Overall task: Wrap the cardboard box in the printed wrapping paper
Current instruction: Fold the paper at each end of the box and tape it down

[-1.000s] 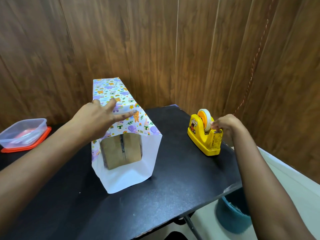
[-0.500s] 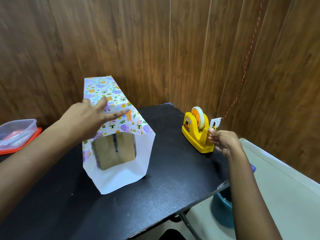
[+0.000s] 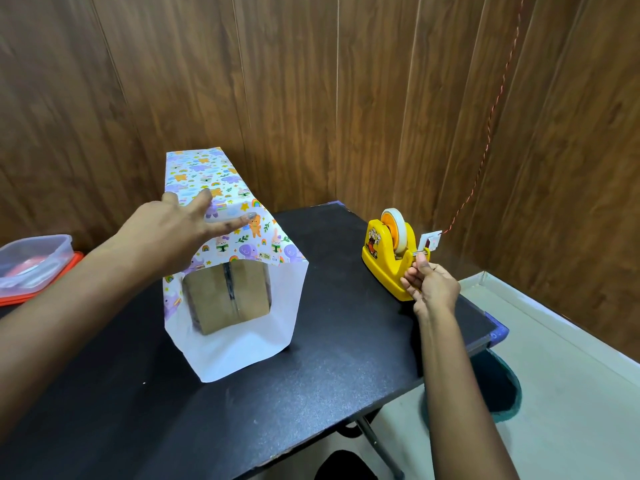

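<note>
Black table [image 3: 329,358] in the head view, wood-panel wall [image 3: 311,98] behind. Printed wrapping paper [image 3: 214,178] sits mid-table as a long tube running away from the camera, with its white inner side showing at the open near end. Cardboard box [image 3: 228,299] is inside the tube, its brown end face set back from the paper's mouth. Left hand [image 3: 173,233] lies flat on the paper's top, fingers straight and spread, pressing down. Yellow tape dispenser [image 3: 384,261] stands well apart to the right near the table edge, with a white tape roll [image 3: 394,230] on it. Right hand [image 3: 433,289] is at the dispenser's front, fingers curled and pinching the tape end [image 3: 417,253] by the cutter. Clear plastic container [image 3: 31,261] on an orange lid [image 3: 41,296] at far left. Blue bin [image 3: 502,393] on the floor under the table's right side. Thin red cord [image 3: 491,116] hangs down the wall.
</note>
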